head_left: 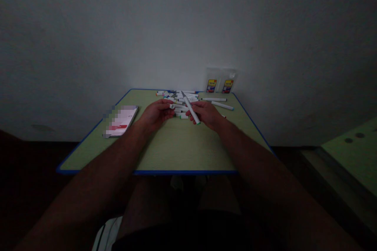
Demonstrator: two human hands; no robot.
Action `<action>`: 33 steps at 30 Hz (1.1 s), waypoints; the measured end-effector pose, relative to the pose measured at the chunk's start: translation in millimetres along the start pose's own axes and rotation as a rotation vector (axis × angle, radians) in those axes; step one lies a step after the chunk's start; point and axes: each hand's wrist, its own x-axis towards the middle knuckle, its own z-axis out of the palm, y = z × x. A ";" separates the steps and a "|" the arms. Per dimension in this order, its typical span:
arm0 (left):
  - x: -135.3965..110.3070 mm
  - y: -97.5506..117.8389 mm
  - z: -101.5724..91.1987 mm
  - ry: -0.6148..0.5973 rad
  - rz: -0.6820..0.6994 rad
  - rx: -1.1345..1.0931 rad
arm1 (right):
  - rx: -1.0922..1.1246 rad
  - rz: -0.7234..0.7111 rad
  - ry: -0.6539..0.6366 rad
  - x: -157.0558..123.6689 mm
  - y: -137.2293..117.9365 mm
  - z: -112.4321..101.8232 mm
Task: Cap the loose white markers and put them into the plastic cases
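Observation:
In my right hand (207, 113) is a white marker (191, 108), held at a slant. Its dark, uncapped tip points up and away, and its green-marked end points toward me. My left hand (157, 114) pinches a small white marker cap (171, 106) between thumb and fingers, apart from the marker. Behind and between both hands lies a loose pile of white markers (188, 95) with coloured ends. Some of them are partly hidden by my hands.
A pale green table (176, 149) with a blue edge stands against a grey wall. On its left lies a white and red box or booklet (125, 120), partly pixelated. Two clear plastic cases (220, 80) with yellow labels stand at the back right. Loose markers (222, 105) lie before them.

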 end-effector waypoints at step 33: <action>-1.1 -0.4 4.1 0.095 0.126 0.036 | 0.061 -0.071 0.141 0.4 0.0 -4.5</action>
